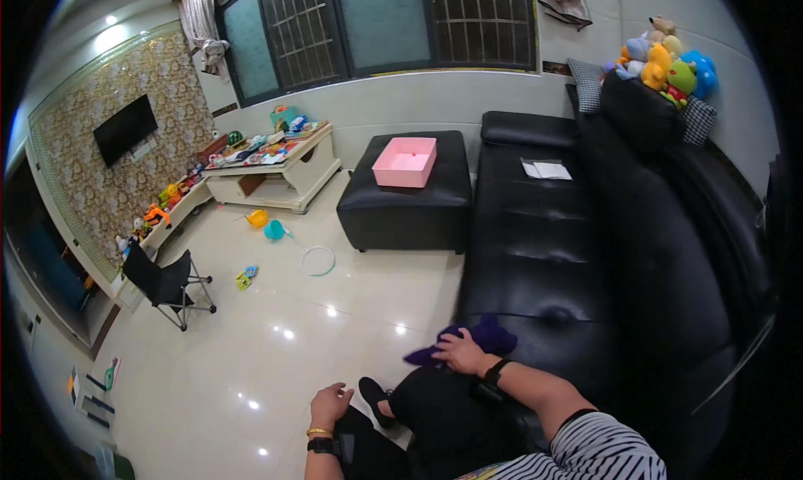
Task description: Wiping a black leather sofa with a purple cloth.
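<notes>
My right hand [463, 353] is on a dark purple cloth [492, 337] at the front edge of the black leather sofa [533, 267], beside my knee. Its fingers grip the bunched fabric, and one end of the cloth sticks out to the left. Over my left thigh, my left hand [330, 403] hangs with loosely bent fingers and holds nothing. Both wrists wear black bands. On the far part of the sofa seat lies a white packet [547, 170].
A pink box [405, 161] sits on a black ottoman [408, 220]. On the tiled floor lie a racket [317, 261], a teal toy bucket [274, 230] and small toys [246, 277]. A folding chair [164, 282] stands left. Plush toys [659, 66] top the sofa back; a toy-covered table [270, 160] stands behind.
</notes>
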{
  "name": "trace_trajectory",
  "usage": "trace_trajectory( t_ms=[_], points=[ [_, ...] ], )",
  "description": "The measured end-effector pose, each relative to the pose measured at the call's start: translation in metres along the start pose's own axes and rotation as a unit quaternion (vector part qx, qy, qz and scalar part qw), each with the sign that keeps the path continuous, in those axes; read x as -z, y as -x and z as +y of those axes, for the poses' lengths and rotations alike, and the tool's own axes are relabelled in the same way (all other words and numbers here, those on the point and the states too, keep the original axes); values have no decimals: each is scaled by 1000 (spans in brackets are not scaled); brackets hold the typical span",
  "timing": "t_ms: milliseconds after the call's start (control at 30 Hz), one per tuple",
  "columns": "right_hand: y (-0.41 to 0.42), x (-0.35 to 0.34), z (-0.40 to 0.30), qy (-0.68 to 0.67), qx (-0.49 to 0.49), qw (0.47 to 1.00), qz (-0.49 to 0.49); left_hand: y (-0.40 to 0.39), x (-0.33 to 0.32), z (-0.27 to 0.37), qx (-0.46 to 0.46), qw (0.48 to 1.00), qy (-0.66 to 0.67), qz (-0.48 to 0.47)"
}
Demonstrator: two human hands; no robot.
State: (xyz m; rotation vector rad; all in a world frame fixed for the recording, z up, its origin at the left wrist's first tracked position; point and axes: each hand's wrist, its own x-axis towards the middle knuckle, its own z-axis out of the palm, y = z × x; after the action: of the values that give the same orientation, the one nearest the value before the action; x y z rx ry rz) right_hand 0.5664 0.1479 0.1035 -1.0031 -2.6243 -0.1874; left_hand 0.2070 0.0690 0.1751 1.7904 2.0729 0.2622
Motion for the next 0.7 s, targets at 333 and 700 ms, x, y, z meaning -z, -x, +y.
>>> trace_trajectory(
  t_ms=[333,700],
  points=[
    [38,50,121,64,-180,981,-35,5,6,-18,52,998,42,-12],
    [320,97,162,220,-703,673,72,-17,-11,7,-4,994,44,-95]
  ],
)
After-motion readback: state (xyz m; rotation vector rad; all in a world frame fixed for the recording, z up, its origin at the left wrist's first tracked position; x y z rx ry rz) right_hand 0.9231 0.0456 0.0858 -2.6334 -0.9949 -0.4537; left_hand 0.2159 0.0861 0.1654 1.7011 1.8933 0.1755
